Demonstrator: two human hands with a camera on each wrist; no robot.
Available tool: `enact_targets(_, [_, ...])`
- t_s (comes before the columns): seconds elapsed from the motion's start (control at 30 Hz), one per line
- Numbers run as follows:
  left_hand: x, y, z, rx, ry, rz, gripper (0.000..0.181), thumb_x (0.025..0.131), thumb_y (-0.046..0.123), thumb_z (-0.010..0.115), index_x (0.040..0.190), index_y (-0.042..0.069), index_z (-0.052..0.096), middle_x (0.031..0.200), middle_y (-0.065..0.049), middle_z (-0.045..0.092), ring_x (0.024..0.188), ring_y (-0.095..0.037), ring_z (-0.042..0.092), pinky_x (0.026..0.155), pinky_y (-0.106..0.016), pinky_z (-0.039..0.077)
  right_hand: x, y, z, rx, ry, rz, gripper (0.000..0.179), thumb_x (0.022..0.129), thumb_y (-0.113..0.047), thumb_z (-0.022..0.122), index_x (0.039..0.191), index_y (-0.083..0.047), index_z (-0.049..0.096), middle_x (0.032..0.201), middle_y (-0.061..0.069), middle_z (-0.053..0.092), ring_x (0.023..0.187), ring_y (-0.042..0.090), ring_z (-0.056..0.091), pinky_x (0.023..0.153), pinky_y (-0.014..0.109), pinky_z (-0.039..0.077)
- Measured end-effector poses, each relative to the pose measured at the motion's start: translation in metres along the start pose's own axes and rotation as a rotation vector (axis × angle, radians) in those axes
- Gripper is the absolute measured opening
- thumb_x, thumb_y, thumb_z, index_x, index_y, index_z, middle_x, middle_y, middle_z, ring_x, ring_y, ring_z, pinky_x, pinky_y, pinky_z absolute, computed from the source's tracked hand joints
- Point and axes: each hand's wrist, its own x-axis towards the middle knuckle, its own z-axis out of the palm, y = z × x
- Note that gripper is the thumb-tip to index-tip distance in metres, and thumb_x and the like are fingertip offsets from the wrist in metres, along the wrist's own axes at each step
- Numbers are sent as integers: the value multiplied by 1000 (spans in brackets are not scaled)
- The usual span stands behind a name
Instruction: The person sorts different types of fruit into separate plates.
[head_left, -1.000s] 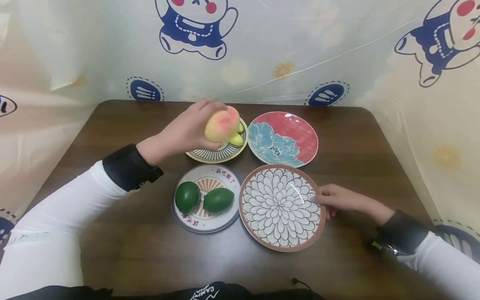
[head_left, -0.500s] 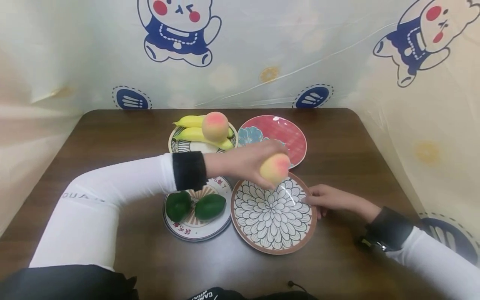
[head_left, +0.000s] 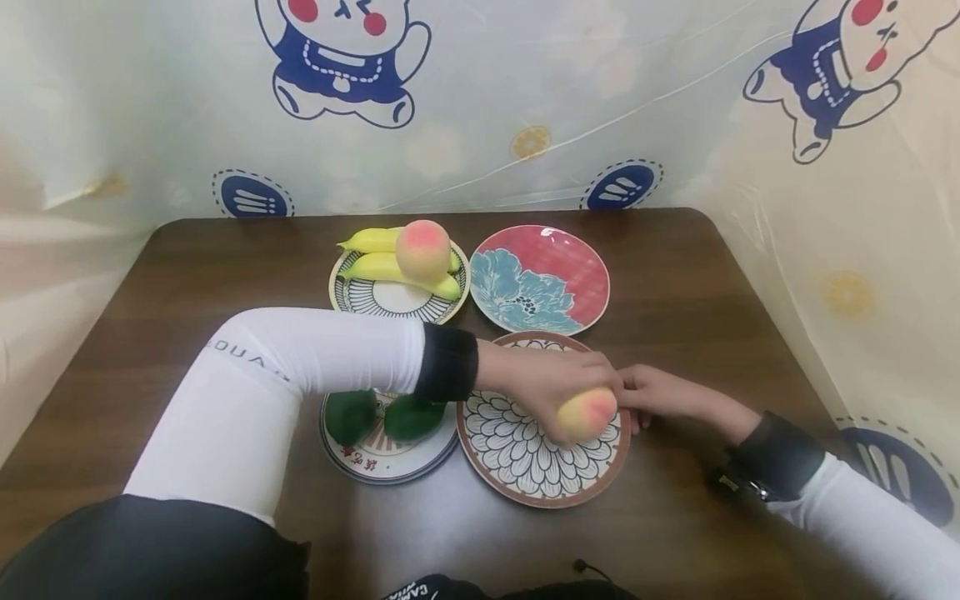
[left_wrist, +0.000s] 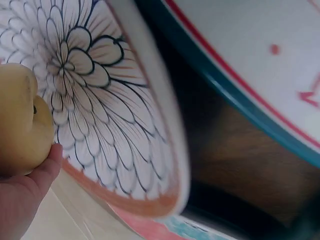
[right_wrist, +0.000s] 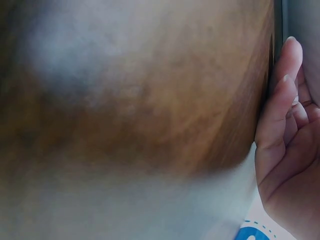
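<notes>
In the head view my left hand (head_left: 551, 379) grips a yellow-pink peach (head_left: 588, 414) low over the right part of a brown-rimmed, petal-patterned plate (head_left: 517, 471). The left wrist view shows the peach (left_wrist: 20, 125) above the petals with a fingertip against its side; whether it touches the plate I cannot tell. At that plate's right rim, my right hand (head_left: 667, 392) pinches the edge, its fingertips partly behind the left hand. The right wrist view has the right hand's curled fingers (right_wrist: 275, 110) at the edge of a grey surface.
Behind, a striped-rim plate (head_left: 360, 296) bears bananas (head_left: 375, 267) and another peach (head_left: 423, 250). A red plate with a blue flower (head_left: 581, 275) stands beside it. Two dark green fruits (head_left: 412, 418) lie on a white plate (head_left: 390, 471), partly under the left sleeve (head_left: 360, 350).
My left hand has carried the peach from the striped-rim plate at the back, rightward and toward me, over the petal plate. My right hand has stayed at the petal plate's rim.
</notes>
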Motion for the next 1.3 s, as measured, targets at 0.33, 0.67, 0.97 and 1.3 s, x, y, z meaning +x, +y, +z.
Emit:
enact_targets(0.33, [12, -4, 11, -2, -82, 74, 94, 79, 28, 88, 155, 16, 34, 151, -1, 42, 137, -12, 41, 115, -17, 37, -2, -4, 2, 9, 14, 17, 25, 103, -17, 52, 99, 5, 63, 63, 17, 64, 56, 6, 57, 53, 24, 50])
enact_targets(0.67, [5, -11, 7, 33, -29, 92, 94, 78, 32, 88, 156, 15, 37, 155, -2, 45, 144, -16, 39, 124, -26, 31, -1, -1, 0, 11, -3, 8, 32, 107, -26, 52, 102, 2, 66, 66, 17, 64, 57, 6, 57, 54, 24, 51])
enact_targets(0.97, [-1, -23, 3, -58, -27, 39, 93, 76, 26, 91, 152, 17, 39, 153, 0, 48, 142, -15, 42, 122, -27, 36, 0, -4, -2, -20, 23, 57, 28, 107, -23, 53, 98, 0, 65, 66, 8, 66, 58, 7, 58, 56, 24, 53])
enact_targets(1.3, [-12, -17, -4, 69, -9, 20, 108, 71, 46, 93, 158, 23, 32, 161, -3, 37, 148, -19, 37, 124, -36, 35, -2, -7, 4, -1, 28, 30, 28, 105, -21, 53, 94, 2, 65, 66, 15, 66, 57, 6, 58, 54, 25, 52])
